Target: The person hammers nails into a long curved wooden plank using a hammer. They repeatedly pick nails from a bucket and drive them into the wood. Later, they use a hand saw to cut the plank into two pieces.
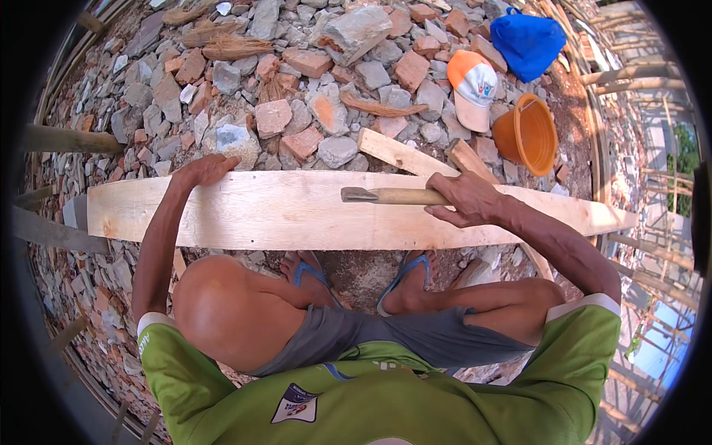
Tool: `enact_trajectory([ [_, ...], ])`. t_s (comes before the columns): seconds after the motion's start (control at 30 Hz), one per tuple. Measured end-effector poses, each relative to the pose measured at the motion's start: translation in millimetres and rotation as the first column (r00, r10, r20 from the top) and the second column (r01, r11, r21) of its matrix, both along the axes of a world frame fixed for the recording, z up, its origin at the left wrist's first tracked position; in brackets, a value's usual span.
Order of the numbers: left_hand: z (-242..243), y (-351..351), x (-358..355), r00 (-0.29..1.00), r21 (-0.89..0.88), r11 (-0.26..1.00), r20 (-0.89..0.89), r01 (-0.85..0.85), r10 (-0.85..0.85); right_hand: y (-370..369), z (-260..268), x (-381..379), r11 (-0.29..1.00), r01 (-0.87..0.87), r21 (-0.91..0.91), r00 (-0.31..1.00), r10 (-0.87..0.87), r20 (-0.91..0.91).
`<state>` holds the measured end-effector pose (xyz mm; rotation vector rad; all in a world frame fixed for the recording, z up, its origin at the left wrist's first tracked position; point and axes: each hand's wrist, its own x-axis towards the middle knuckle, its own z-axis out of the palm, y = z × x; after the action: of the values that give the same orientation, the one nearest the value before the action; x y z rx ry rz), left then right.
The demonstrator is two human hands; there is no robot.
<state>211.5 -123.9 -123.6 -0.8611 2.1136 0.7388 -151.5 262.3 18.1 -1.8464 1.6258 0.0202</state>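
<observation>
A long pale wooden board [295,222] lies crosswise in front of me, above my feet. My left hand [207,169] rests over its far edge towards the left, fingers on the edge. In my right hand [464,199] is a hammer [389,196], its wooden handle pointing left and its metal head lying over the middle of the board. Part of the handle is hidden by the fingers. Small dark nail heads or holes dot the board near its edges.
Broken bricks and concrete rubble [303,142] cover the ground. Wood offcuts [403,153] lie beyond the board. An orange bucket [537,135], a cap [473,92] and a blue bag [527,44] sit at the upper right. Wooden poles [72,139] stick in from the left.
</observation>
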Motion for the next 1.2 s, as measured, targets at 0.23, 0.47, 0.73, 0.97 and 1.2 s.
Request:
enact_trajectory([
  [0.23, 18, 40, -82, 0.967, 0.271, 0.935, -0.169, 0.230, -0.189, 251, -3, -3, 0.841, 0.539, 0.037, 0.826, -0.520, -0.220],
  [0.47, -12, 91, -148, 0.919, 0.499, 0.774, -0.163, 0.390, -0.358, 353, -68, 135, 0.013, 0.999, -0.035, 0.005, -0.973, -0.232],
  [0.73, -24, 101, -157, 0.992, 0.727, 0.686, 0.101, -0.019, -0.079, 371, -124, 186, -0.383, 0.923, -0.029, -0.382, -0.906, -0.184],
  [0.97, -14, 101, -160, 0.987, 0.668, 0.731, -0.031, 0.136, -0.155, 364, -140, 188, -0.447, 0.894, -0.043, -0.448, -0.881, -0.150],
  [1.2, 8, 100, -155, 0.985, 0.622, 0.766, -0.059, 0.162, -0.160, 303, -90, -2, 0.131, 0.869, -0.478, 0.177, -0.983, 0.052],
])
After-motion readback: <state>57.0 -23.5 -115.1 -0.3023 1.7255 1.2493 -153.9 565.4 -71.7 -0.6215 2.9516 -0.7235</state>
